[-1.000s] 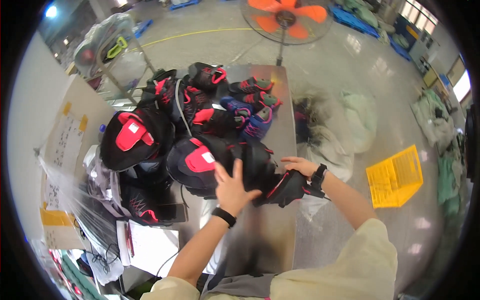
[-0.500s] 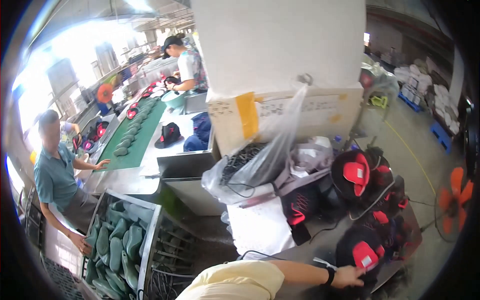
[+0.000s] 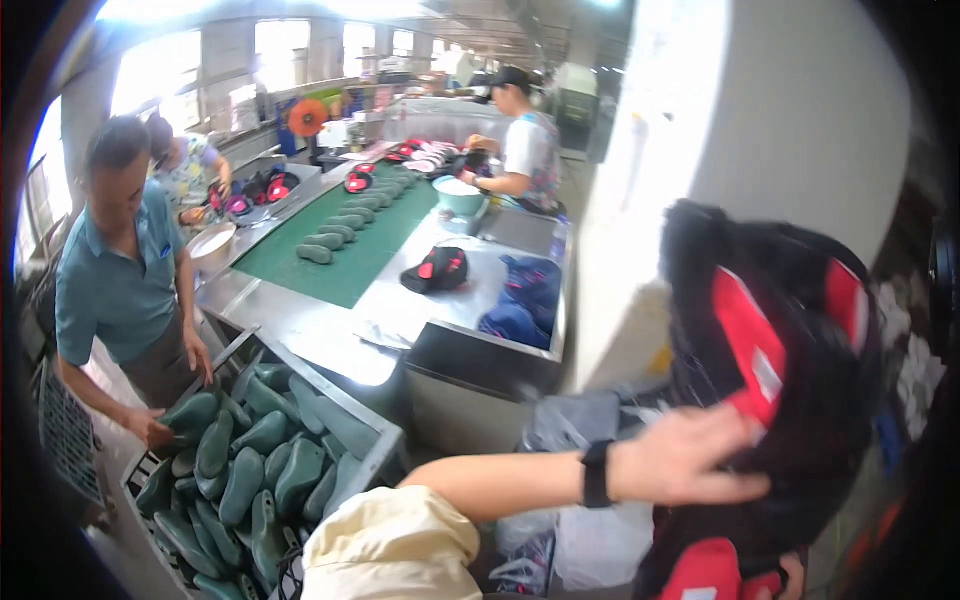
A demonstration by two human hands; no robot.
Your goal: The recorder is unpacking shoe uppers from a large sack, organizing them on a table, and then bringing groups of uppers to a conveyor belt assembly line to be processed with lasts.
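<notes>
A bundle of black shoe uppers (image 3: 790,400) with red linings fills the right side, lifted before me and slightly blurred. My left hand (image 3: 685,460), with a black band at the wrist and a pale yellow sleeve, presses on the bundle's near side. Its thumb and fingers close on a red-lined edge. Low at the right, some fingers of my right hand (image 3: 793,578) show round the lower part of the bundle, beside another red piece (image 3: 705,570). The rest of that hand is hidden.
A metal-framed crate (image 3: 385,435) of green shoe lasts (image 3: 265,430) stands at left, where a co-worker (image 3: 130,260) touches a last. Beyond, a green conveyor belt (image 3: 330,240) carries lasts and uppers. Another person (image 3: 520,150) works beside a basin (image 3: 460,195). A white pillar (image 3: 740,120) rises behind the bundle.
My view has swung right to left toward the conveyor. The uppers that lay on the table are now raised in my hands. The co-worker's hands have both come to the crate.
</notes>
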